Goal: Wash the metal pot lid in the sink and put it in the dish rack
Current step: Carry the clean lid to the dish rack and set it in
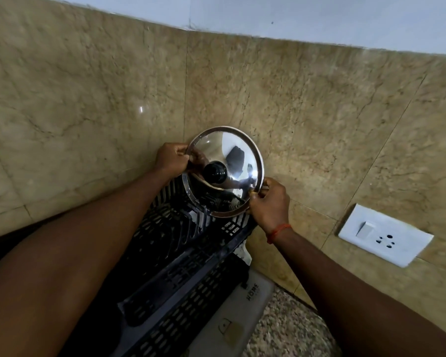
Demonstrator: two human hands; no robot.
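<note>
A: Polished metal is seen first: the lid [223,172], shiny, with a black knob [215,171] at its middle, is held upright on edge against the marble wall [88,99].

B: By what is it held?

A: It is gripped by both hands. The left hand [171,160] is closed on the rim at the upper left, fingers curled over the edge. The right hand [268,202] is closed on the rim at the lower right, with the thumb and fingers pinched on the edge. A red thread [278,232] is worn at the right wrist.

B: And where is the lid placed, relative to the hands?

A: It is kept between them, with the knob side turned towards the camera. Just under both hands a black slotted dish rack [191,266] is found, and the lid's lower edge is seen over the rack's far end, beside the upright prongs. Whether the rim is already resting in a slot cannot be told.

B: Anything else near the hands?

A: To the right of the right hand, well apart, a white switch and socket plate [385,235] is fixed to the wall. Below that hand, a pale tray [245,315] under the rack and the speckled table [289,331] are seen.
</note>
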